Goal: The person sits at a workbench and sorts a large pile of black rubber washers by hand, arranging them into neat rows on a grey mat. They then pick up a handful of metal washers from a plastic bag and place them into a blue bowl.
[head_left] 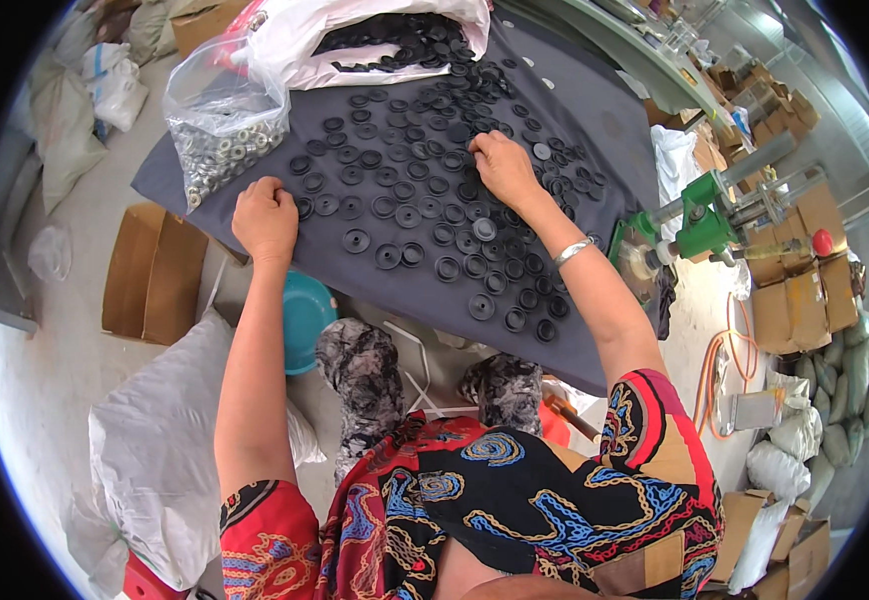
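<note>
Many round black plastic or rubber discs with raised centres (408,215) lie spread over a table with a dark grey cloth (355,275). My right hand (507,170) reaches into the far middle of the spread. Its thumb and fingers pinch together at the edge of a black disc (459,132). By the table's left edge, my left hand (267,220) is closed with the knuckles up, and whatever is inside it stays hidden. Just beyond the left hand sits a clear plastic bag of small metal rings (220,150). A white sack (300,45) at the far edge spills more black discs.
A green hand press (705,215) stands off the table's right edge. Below the left side are an open cardboard box (155,275), a teal basin (307,320) and a large white sack (160,430). Stacked cartons (800,305) and an orange hose (720,370) lie to the right.
</note>
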{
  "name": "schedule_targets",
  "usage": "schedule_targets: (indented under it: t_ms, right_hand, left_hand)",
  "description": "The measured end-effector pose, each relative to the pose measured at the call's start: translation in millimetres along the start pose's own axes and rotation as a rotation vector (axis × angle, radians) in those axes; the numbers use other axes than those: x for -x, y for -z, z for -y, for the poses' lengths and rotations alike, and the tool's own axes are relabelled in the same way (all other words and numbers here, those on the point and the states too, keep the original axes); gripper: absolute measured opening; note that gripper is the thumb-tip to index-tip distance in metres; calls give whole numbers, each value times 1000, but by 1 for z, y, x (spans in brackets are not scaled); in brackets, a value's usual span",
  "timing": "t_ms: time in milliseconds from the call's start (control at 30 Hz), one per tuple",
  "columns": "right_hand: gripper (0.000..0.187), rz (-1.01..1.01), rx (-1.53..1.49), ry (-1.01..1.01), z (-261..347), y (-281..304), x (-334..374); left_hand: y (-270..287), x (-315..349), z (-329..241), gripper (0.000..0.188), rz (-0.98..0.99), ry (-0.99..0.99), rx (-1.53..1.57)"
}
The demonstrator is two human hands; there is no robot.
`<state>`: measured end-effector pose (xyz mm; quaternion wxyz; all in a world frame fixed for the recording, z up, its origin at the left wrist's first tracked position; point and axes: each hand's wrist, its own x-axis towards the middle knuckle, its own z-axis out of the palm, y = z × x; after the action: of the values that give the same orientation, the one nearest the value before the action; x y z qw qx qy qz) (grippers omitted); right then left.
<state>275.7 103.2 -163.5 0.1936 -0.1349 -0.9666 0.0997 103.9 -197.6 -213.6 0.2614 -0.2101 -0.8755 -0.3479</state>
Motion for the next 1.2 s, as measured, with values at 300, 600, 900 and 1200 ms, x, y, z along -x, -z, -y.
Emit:
schedule_targets:
  t_ms: [300, 600, 900, 1200]
  right_hand:
    - [25, 148, 60, 172, 32, -3, -9]
    - [48, 8, 110, 357, 38, -31, -33]
    - [42, 59, 95, 215, 31, -47, -24]
    - [23, 143, 119, 119, 46, -29, -44]
  left_hand:
    - [2, -1, -2, 6, -4, -10, 5]
    - [3, -1, -3, 6, -11, -11, 3]
    - [1, 0, -1, 3, -37, -20, 24]
    - [0, -1, 0, 4, -23, -12, 22]
